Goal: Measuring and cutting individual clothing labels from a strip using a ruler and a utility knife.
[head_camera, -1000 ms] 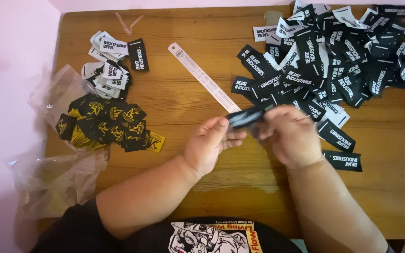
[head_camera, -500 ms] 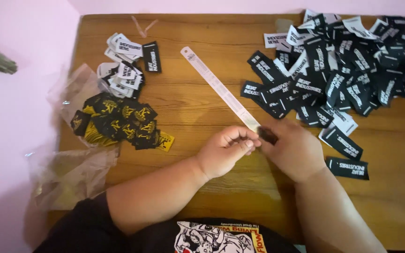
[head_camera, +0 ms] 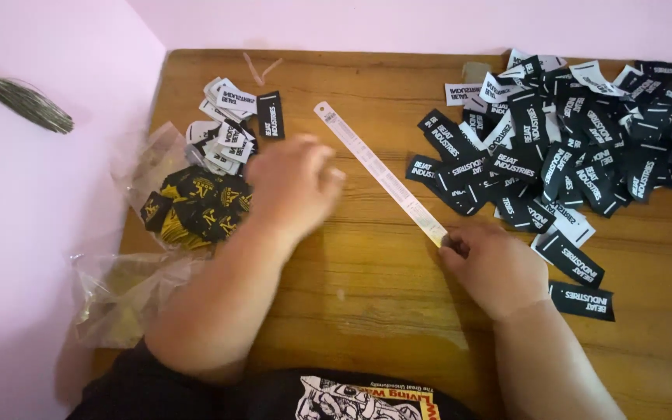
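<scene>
Partly obscured items first. Right hand (head_camera: 499, 268) rests on the wooden table (head_camera: 367, 311) with fingers curled under; the fingertips sit against the near end of the metal ruler (head_camera: 380, 174), and whether they pinch that end or merely touch it cannot be told, since the knuckles hide the contact. Left hand (head_camera: 293, 185) is blurred, hovering above the table to the left of the ruler; the fingers appear loosely bent, nothing can be seen in them, and the palm side is out of sight, so its state cannot be confirmed. Both forearms run off the lower edge of the view, as does the dark printed shirt (head_camera: 351, 398).

Ruler lies flat and diagonal, far end toward the upper left, near end at the right hand. Its markings are too small to make out.

Large heap of black and white woven labels (head_camera: 569, 148) covers the right side of the table and is cut off by the right edge; two single black labels (head_camera: 581, 300) lie apart, just beside the right hand and wrist. Smaller stack of white and black labels (head_camera: 227, 128) sits at the upper left, with a pile of black and yellow labels (head_camera: 196, 206) just below it, near the left hand. Clear plastic bags (head_camera: 130, 292) lie crumpled at the left table edge, contents indistinct.

Surface is varnished brown wood with visible grain. Walls (head_camera: 56, 233) to the left and rear are pale pink. A dark tassel-like object (head_camera: 21, 99) shows against the left wall; its kind is unclear.
</scene>
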